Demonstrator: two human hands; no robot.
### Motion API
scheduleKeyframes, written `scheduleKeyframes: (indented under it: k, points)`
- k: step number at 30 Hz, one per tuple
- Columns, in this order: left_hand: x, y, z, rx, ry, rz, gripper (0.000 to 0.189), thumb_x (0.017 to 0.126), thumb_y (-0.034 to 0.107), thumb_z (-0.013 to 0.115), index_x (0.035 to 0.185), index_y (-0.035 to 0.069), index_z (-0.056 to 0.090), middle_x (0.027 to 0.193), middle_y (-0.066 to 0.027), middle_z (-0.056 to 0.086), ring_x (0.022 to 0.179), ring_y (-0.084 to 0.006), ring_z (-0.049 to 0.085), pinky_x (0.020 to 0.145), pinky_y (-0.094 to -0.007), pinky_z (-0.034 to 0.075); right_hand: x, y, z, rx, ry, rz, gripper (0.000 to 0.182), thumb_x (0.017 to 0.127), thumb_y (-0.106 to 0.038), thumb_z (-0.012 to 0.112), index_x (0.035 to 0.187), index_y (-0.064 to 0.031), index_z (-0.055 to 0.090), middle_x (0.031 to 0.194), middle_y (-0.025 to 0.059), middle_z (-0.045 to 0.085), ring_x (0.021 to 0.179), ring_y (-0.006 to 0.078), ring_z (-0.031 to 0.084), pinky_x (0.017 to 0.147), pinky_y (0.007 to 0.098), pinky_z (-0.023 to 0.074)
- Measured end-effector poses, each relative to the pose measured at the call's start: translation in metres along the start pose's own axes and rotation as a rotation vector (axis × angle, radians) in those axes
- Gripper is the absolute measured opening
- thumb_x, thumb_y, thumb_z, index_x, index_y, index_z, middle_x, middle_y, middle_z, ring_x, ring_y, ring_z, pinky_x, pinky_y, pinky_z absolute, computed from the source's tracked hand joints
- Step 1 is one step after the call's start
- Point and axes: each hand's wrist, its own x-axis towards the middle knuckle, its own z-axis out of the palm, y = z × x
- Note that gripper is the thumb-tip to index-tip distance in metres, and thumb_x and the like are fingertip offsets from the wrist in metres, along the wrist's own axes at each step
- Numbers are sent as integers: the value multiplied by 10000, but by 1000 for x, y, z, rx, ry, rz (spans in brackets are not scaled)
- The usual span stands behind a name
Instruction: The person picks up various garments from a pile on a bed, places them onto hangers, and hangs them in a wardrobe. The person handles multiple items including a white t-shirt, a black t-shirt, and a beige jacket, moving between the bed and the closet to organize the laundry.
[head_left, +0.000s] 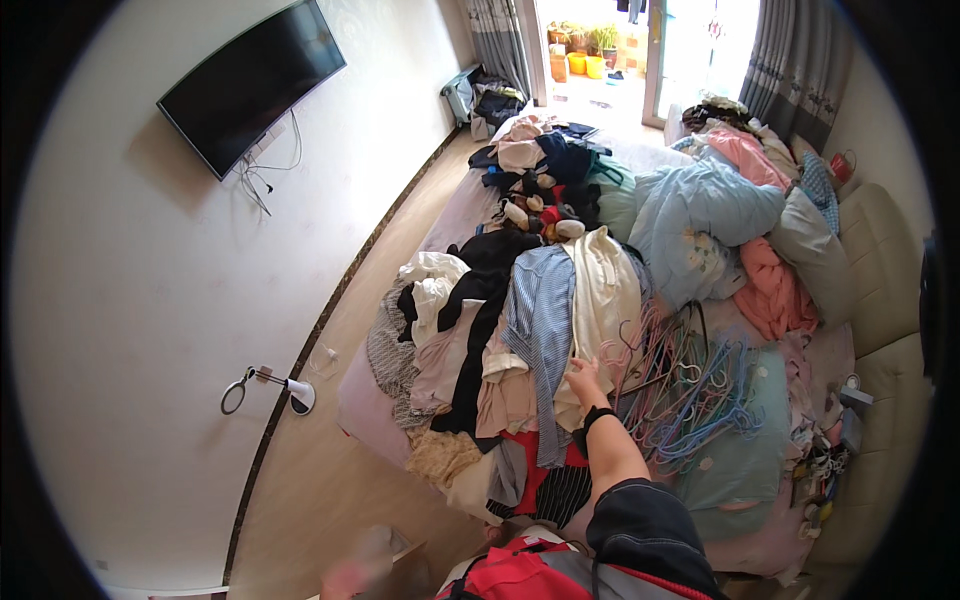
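My right hand (585, 381), with a black band at the wrist, reaches over the bed to the lower part of a cream garment (604, 289). Its fingertips lie at the edge of that garment, and whether they pinch the cloth is unclear. Just left of them a blue-and-white striped garment (541, 315) is spread out. To the right of the hand lies a tangled heap of pink, blue and green clothes hangers (697, 405). Low in the view my left hand (352, 570) is a blur off the bed's side, beside something greyish; its grip cannot be made out.
Clothes cover much of the bed, including a black garment (480, 330) and stuffed toys (544, 214). Behind the hangers lies a light blue quilt (697, 217). A padded headboard (885, 420) borders the right side. On the floor at left stands a white lamp-like device (301, 396).
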Motion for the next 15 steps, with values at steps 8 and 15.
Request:
scheduleKeyframes:
  k: [8, 15]
  points:
    - [-6, -6, 4, 32, -49, -37, 432, 943, 255, 610, 1311, 49, 516, 1134, -71, 640, 996, -149, 610, 806, -286, 526, 49, 13, 17, 248, -121, 142, 558, 766, -3, 697, 1289, 52, 512, 1119, 134, 556, 614, 211, 616, 563, 356, 517]
    - [-1, 0, 25, 37, -50, -60, 431, 941, 214, 594, 1328, 51, 495, 1116, -70, 638, 997, -159, 614, 827, -286, 523, 19, -26, -13, 921, -275, -128, 431, 871, -165, 684, 1220, 55, 560, 1028, 90, 657, 996, 165, 599, 845, 285, 479]
